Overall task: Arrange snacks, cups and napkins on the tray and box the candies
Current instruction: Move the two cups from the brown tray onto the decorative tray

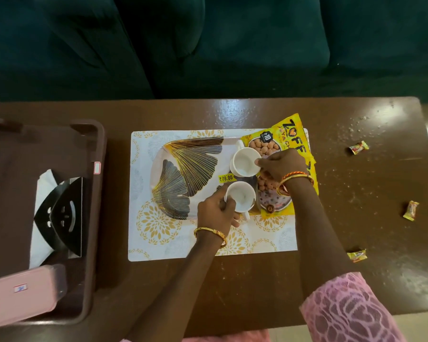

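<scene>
A white tray point(183, 166) with black and gold leaf prints lies on a patterned placemat point(158, 238). Two white cups stand on its right part. My left hand point(216, 211) grips the near cup point(241, 196) at its left rim. My right hand point(281, 164) pinches the right rim of the far cup point(245, 160). A yellow snack packet point(292, 134) lies along the tray's right end, partly under my right hand. Three wrapped candies point(358, 147) point(411, 210) point(357, 254) lie loose on the table to the right.
A brown plastic bin point(94, 193) at the left holds a black napkin holder point(62, 213) with white napkins and a pink lidded box point(22, 292). The brown table point(356, 188) carries everything; a dark green sofa point(208, 45) stands behind it.
</scene>
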Demonstrator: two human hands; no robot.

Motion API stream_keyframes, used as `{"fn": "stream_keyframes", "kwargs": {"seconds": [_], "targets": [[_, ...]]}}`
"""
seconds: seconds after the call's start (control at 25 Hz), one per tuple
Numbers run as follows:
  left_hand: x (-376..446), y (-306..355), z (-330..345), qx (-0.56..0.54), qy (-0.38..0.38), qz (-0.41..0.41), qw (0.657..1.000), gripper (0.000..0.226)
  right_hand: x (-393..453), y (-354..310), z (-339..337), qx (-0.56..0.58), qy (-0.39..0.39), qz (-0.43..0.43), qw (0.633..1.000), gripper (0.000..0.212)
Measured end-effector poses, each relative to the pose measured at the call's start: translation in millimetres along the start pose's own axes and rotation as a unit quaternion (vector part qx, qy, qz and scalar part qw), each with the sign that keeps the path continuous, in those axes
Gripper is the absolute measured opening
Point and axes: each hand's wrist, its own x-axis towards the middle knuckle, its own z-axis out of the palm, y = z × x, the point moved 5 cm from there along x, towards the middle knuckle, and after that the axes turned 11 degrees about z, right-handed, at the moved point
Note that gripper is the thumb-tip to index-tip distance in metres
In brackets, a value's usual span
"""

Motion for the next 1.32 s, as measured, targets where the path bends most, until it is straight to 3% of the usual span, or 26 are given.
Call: {"fn": "stream_keyframes", "kwargs": {"seconds": [0.44,0.56,0.72,1.12,1.32], "targets": [[-6,2,16,-0.119,0.012,-0.027,0.992,0.033,-6,6,7,0.048,0.031,0.001,0.998,0.025],[-4,2,16,-0.123,0.010,-0.029,0.992,0.033,-12,16,4,0.093,0.039,-0.003,0.995,0.033],[2,2,13,-0.089,-0.008,-0.020,0.996,0.035,-25,28,4,0.154,0.045,-0.029,0.987,0.019],[7,4,15,-0.052,-0.025,-0.011,0.998,0.035,-23,25,13,0.183,0.062,-0.058,0.979,0.022],[-5,8,0,0.043,0.017,0.019,0.999,0.030,-45,41,0,0.247,0.154,-0.050,0.955,0.014]]}}
